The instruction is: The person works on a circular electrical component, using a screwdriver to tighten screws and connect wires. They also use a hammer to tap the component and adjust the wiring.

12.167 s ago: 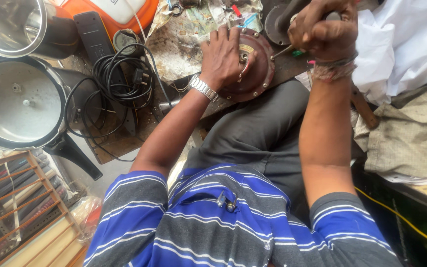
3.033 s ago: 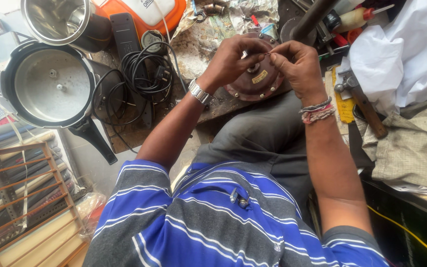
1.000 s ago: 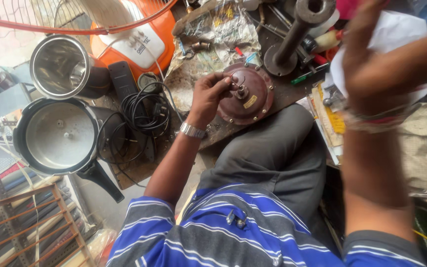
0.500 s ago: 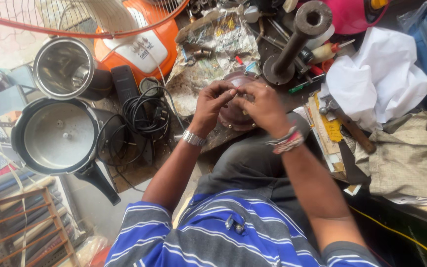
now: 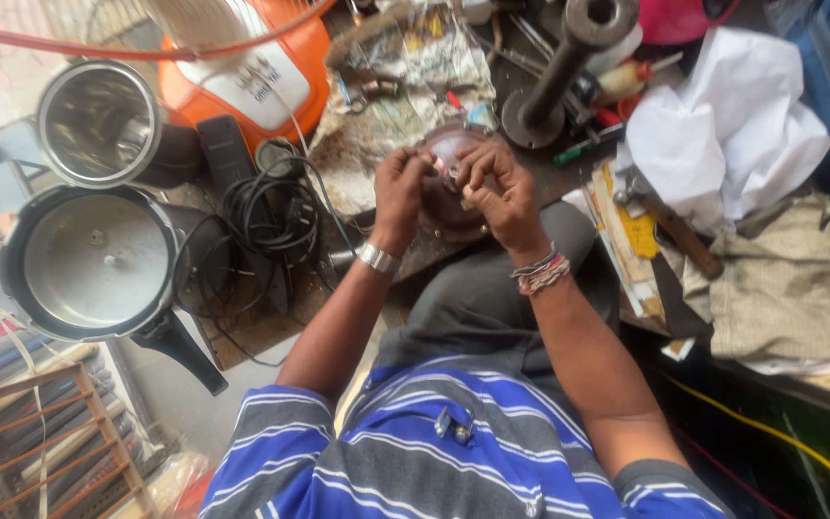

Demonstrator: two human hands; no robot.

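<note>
- Crowding the workbench (image 5: pixel 377 159): black cable coil (image 5: pixel 266 207), pressure cooker (image 5: pixel 98 264), steel pot (image 5: pixel 98 120), white cloth (image 5: pixel 732 135) (right).
- Left hand (image 5: pixel 403 187) and right hand (image 5: pixel 494 187), fingers pinched together on round motor part (image 5: pixel 453 154).

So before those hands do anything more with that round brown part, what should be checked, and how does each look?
1. Both hands on the part: ok. The left hand and right hand meet over the round brown part.
2. Part supported: ok. It rests at the edge of the workbench above the lap.
3. Small piece between the fingertips: cannot tell, fingers hide it.
4. Black cable away from the hands: ok, it lies coiled to their left.
5. Hammer within reach: ok, it lies right of the right hand.
6. Pressure cooker out of the way: ok, far left.
</note>
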